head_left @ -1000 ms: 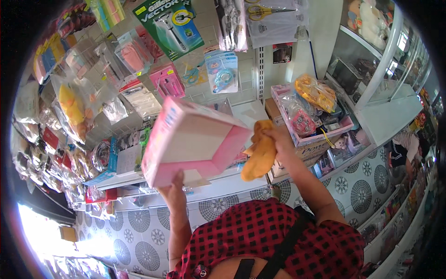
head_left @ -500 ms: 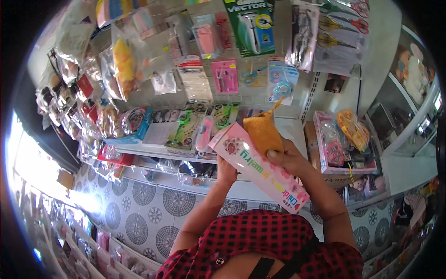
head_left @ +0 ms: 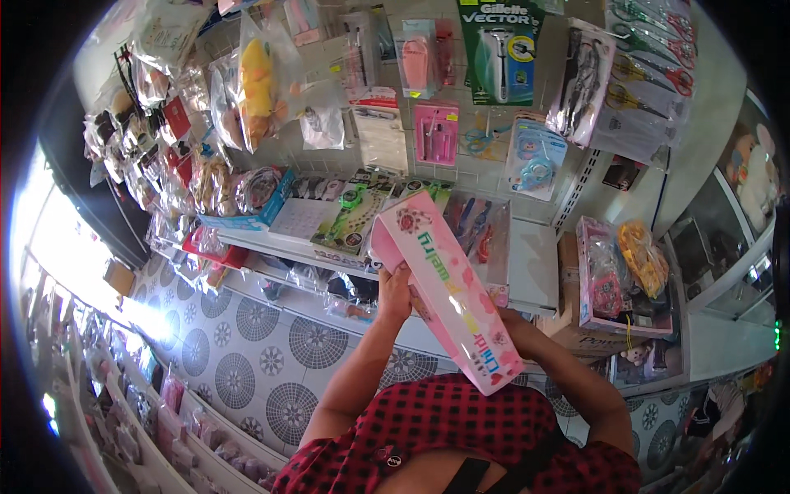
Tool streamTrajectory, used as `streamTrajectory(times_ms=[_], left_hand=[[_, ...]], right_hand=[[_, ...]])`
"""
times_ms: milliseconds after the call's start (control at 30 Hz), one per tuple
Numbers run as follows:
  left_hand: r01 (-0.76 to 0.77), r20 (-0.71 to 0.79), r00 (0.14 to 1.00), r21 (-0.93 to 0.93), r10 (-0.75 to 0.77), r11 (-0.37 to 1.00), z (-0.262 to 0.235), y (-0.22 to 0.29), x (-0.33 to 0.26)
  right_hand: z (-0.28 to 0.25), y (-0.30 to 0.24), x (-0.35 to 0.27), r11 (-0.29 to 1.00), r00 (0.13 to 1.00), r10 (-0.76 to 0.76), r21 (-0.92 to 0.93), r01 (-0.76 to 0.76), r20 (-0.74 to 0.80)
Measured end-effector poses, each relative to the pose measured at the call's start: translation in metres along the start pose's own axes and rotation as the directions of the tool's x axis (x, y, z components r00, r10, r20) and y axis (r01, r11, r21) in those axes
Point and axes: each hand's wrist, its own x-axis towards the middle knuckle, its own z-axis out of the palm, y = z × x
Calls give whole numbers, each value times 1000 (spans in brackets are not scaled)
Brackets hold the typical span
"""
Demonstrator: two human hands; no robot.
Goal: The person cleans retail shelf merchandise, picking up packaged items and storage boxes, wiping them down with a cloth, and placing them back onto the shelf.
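My left hand grips a long pink and white cardboard box by its left side. The box is tilted, its upper end leaning over the shelf and its lower end close to my chest. Flower shapes and coloured lettering cover its front face. My right hand is at the right edge of the box, toward its lower end, with the fingers hidden behind it. Nothing shows of the yellow-orange cloth seen earlier. Behind the box, the shelf carries a clear-topped tray of watches and a carded green watch.
Scissors, a carded razor and bagged goods hang on the wall panel. A blue box of bagged items sits at the shelf's left. On the right, an open pink box rests on brown cartons, beside a glass cabinet.
The box has turned more upright and now covers the fingers of my right hand. The yellow-orange cloth has gone from sight. The whole view has shifted, so the shelf goods appear farther right.
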Motion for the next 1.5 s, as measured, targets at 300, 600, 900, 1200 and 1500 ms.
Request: streamTrajectory(times_ms=[300, 600, 900, 1200, 1500], left_hand=[[299, 141, 925, 303, -353, 905, 40, 27, 6], [315, 302, 870, 270, -390, 910, 28, -21, 21], [388, 357, 821, 223, -445, 895, 48, -5, 20], [360, 353, 854, 131, -383, 924, 42, 5, 23], [374, 388, 832, 136, -397, 917, 39, 12, 27]], right_hand=[[-17, -105, 19, 779, 885, -351, 430, 457, -305], [-62, -143, 97, 904, 932, -327, 339, 259, 160], [-106, -82, 156, 970, 954, -213, -74, 233, 209], [-87, -194, 75, 927, 859, -345, -4, 374, 378], [-78, -143, 128, 911, 876, -395, -8, 413, 277]])
